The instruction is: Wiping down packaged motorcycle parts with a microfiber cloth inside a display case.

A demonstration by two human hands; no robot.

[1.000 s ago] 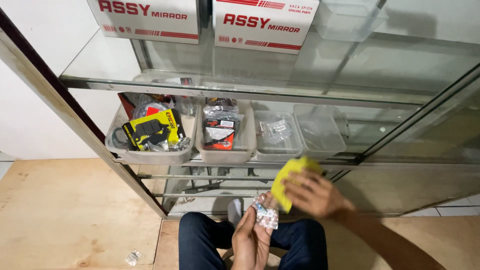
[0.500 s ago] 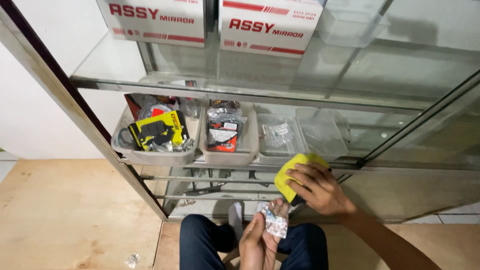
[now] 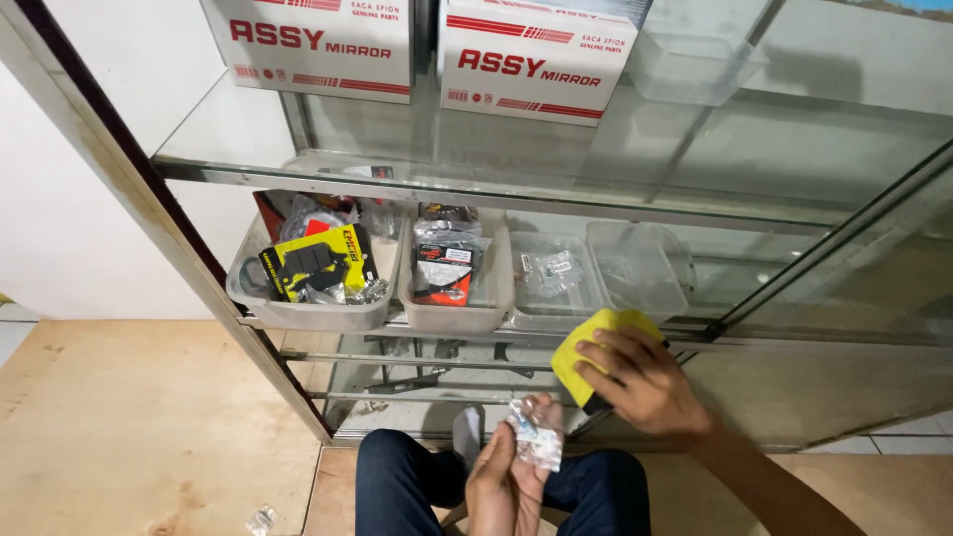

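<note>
On the far left lies a plywood floor [image 3: 139, 417], with one small crumpled clear wrapper [image 3: 261, 518] on it near the bottom edge. A metal cabinet frame post [image 3: 169, 228] slants down beside it. On the upper glass shelf [image 3: 556, 149] stand two white-and-red cardboard boxes [image 3: 308, 45] and one empty clear tub [image 3: 695, 55]. Below it four plastic bins sit in a row: the first bin [image 3: 313, 313] holds a yellow-and-black pack [image 3: 318, 260] among other packets, the second bin [image 3: 452, 316] holds red-and-black packets, the third bin [image 3: 556, 283] holds a small clear bag, and the fourth bin [image 3: 640, 263] looks empty.

Low in the middle, over the person's dark trousers [image 3: 407, 481], the left hand [image 3: 511, 486] has its fingers curled closed around one small clear plastic bag [image 3: 536, 437], crinkled and shiny, with tiny pale parts inside; what they are cannot be told.

Just to its right, the right hand [image 3: 645, 382] presses one yellow sponge [image 3: 586, 347] against the lower shelf's front edge, fingers spread flat over it, the thumb tucked beneath. The sponge is bright yellow, with a darker layer showing under the hand.
</note>
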